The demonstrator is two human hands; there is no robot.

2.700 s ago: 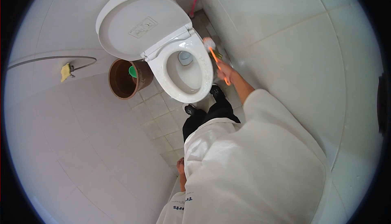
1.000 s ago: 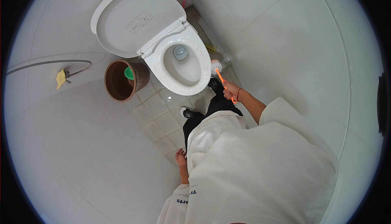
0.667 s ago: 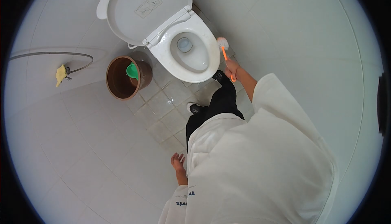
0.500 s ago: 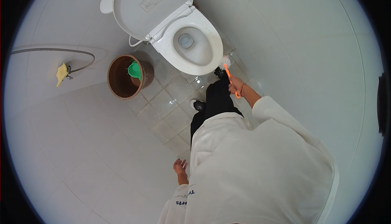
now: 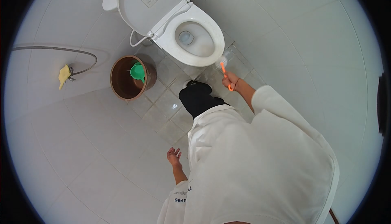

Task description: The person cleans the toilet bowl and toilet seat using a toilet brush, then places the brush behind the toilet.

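One orange brush (image 5: 223, 69) is in the right hand (image 5: 230, 80), and from far off I can see the fingers curled snugly around it — a little of it pokes out behind them. The white head (image 5: 222, 62) is ahead of the hand and a bit to the left, just beside the front of the toilet (image 5: 167, 39). It is blurry, so I can't tell if it touches the toilet or the floor (image 5: 154, 117). The brush's long line runs from the hand toward that round front, with a small lean to the left. Of the two hands, the right one is much nearer the toilet. The left hand (image 5: 174, 157) is well back by the white shirt (image 5: 252, 163), fingers loosely spread — I see nothing in it. Off to the left, a brown bucket (image 5: 151, 79) holds a green scoop (image 5: 137, 72).
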